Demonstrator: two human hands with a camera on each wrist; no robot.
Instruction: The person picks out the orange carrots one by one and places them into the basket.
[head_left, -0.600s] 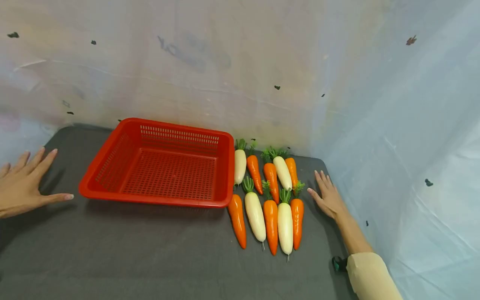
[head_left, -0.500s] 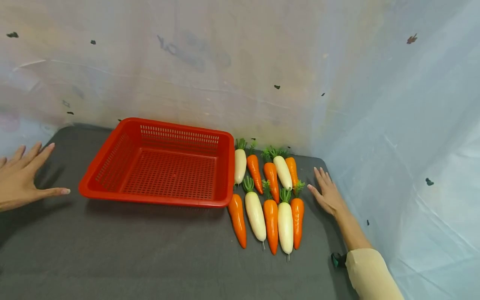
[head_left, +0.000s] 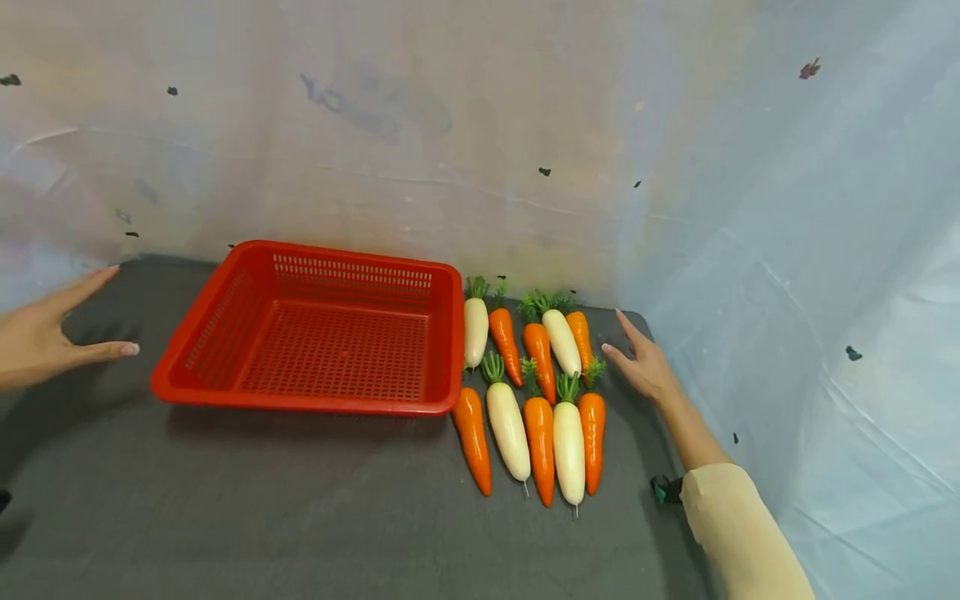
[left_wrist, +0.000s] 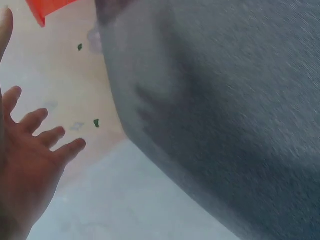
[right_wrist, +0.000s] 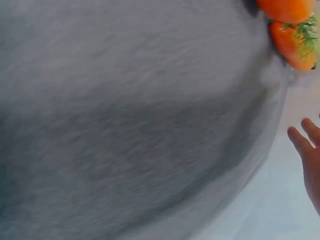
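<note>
My left hand (head_left: 41, 337) hovers left of the red plastic basket (head_left: 307, 402), thumb and fingers spread apart and holding nothing. In the left wrist view that hand (left_wrist: 35, 160) shows its palm, fingers loosely extended. On the other side, my right hand (head_left: 643, 367) is raised near the table's right edge, beside an orange carrot (head_left: 592, 442), with thumb and fingers apart. Between basket and right hand lie several carrots and white radishes in two rows, among them a white radish (head_left: 570, 454) with green leaves. A carrot (right_wrist: 292, 47) shows in the right wrist view.
A dark grey cloth covers the table (head_left: 322, 517). Pale sheeting (head_left: 375, 167) stands behind it, and bluish sheeting (head_left: 840, 292) rises along the right side. The basket's right rim almost meets the leftmost vegetables.
Both hands have turned from flat, splayed fingers to a side-on pose with the thumb apart. The right hand has shifted slightly left and up. The view has shifted a little; basket and vegetables stay put.
</note>
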